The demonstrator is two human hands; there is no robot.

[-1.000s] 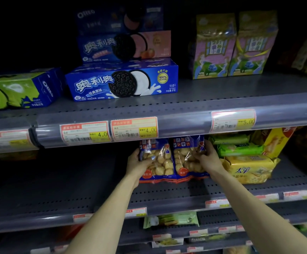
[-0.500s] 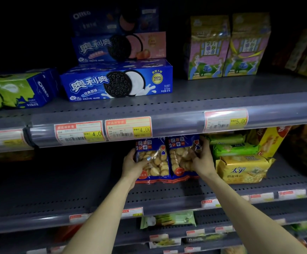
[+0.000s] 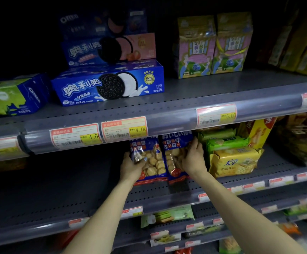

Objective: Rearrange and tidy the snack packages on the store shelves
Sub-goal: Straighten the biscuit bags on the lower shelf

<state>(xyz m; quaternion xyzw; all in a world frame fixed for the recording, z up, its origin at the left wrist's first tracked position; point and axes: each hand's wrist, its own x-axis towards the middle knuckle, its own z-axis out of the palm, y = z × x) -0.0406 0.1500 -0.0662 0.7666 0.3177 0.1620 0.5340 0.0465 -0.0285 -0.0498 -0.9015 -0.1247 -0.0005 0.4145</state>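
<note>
1. While both arms reach under the upper shelf [image 3: 167,99], the left hand [image 3: 131,166] curls its fingers [image 3: 143,160] around the left edge of the left biscuit bag [image 3: 153,162], thumb across the clear front, so it grips that bag.
2. The right hand [image 3: 194,160] lies on the right side of the right biscuit bag [image 3: 174,158], fingers bent over its edge and front; it grasps that bag, though how tightly cannot be told.
3. The two bags stand upright and touching, side by side on the perforated grey metal middle shelf [image 3: 75,204], just left of a stack of crackers. Each is glossy crinkled plastic, blue with a red base and a clear window showing small round golden biscuits.
4. The stack holds one yellow cracker pack [image 3: 235,162] at the bottom and two green wrapped packs [image 3: 226,143] above it, all soft pillow-shaped wrappers.
5. On the upper shelf sit rectangular cardboard Oreo boxes: three blue ones stacked [image 3: 110,83] and one green-and-blue box [image 3: 11,97] to their left.
6. Two tall pink-and-yellow cartons [image 3: 215,46] stand side by side further right.
7. Three red-and-yellow price tags [image 3: 124,128] are readable on the shiny plastic rail.
</note>
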